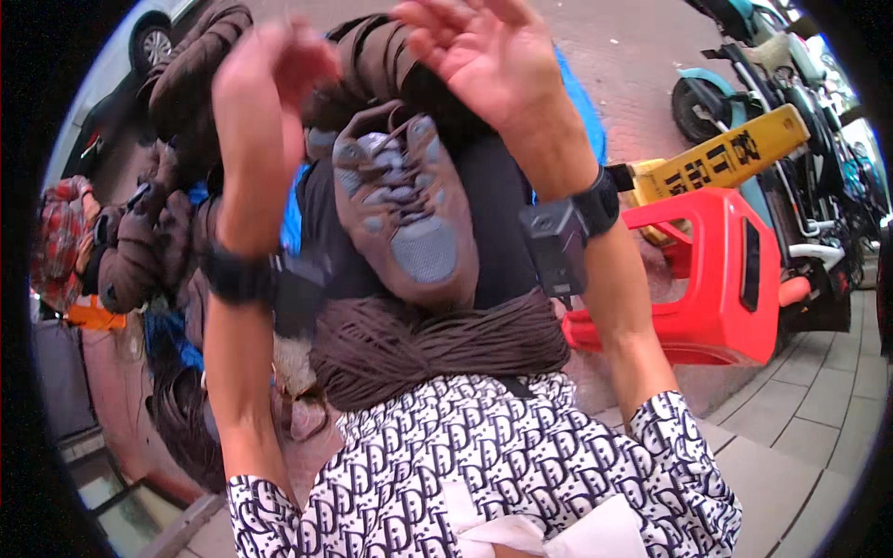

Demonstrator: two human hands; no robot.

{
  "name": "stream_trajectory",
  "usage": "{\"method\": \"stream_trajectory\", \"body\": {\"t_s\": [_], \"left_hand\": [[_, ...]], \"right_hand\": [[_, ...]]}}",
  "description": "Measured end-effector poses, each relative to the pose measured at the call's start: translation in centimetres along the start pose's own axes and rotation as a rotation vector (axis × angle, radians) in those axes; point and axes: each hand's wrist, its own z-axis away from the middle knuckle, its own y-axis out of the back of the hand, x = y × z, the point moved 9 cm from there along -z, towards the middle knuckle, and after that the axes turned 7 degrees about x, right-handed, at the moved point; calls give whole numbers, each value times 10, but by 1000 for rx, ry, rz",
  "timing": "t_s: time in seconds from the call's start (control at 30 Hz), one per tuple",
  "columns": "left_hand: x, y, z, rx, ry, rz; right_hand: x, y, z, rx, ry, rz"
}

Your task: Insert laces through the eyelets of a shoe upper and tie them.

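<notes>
The brown shoe [409, 214] is resting on the person's dark-clad lap, its toe pointing back toward the body and its opening facing away, so it is lying below and between the two hands as the view is looking down. Its long axis is running mostly fore and aft, with the toe slanting a little to the right. The left hand [279, 60] is hanging beyond the shoe's collar on the left, and the right hand [493, 56] is sitting beyond it on the right; both are showing apart from the shoe in this view, and neither is clearly nearer. The right hand is opening its palm to view with its fingers loosely bent and nothing visible in them; the left is curling its fingers but blurring, so whether it is gripping anything I cannot tell. The shoe is showing a brown upper, a grey-blue mesh panel [423, 249] over the toe, small grey-blue patches along the sides, and dark laces [402, 191] crossing a paler tongue. A thick bundle of dark brown cords [437, 344] is lying across the lap, just beside the toe, and more brown shoes [367, 60] are piling up behind the hands.
</notes>
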Motion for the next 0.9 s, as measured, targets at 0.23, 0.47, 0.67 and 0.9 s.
{"method": "stream_trajectory", "body": {"t_s": [0.23,0.47,0.67,0.9], "left_hand": [[-100,-83,173,-515,534,91],[-126,-87,191,-552,692,38],[-83,33,157,-308,187,-677],[-156,70,125,-58,703,74]], "right_hand": [[-6,47,-15,141,118,109],[10,-13,45,-299,1078,1912],[1,106,87,240,102,1403],[38,60,125,-159,360,1706]]}}
